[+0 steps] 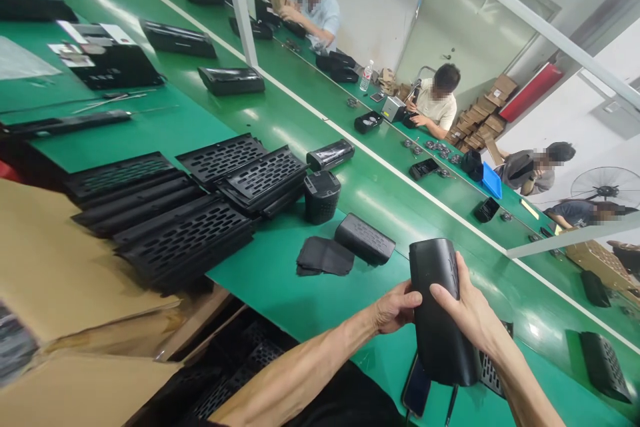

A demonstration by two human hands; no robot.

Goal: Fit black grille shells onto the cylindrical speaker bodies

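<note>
A black speaker-like housing is held up above the green table's near edge, slightly tilted, its smooth face toward me. My left hand grips its left side, thumb on the face. My right hand wraps round its right side, where slots show, with the thumb across the front. Under the housing lie a phone and a perforated black part, both partly hidden. Left of my hands, a closed black housing lies beside stacked dark sheets, and another housing stands on end.
Perforated black panels are piled on the left, near an electric screwdriver and a cardboard box. Finished-looking housings lie along the green line. Several people work across it; a metal post rises from the table.
</note>
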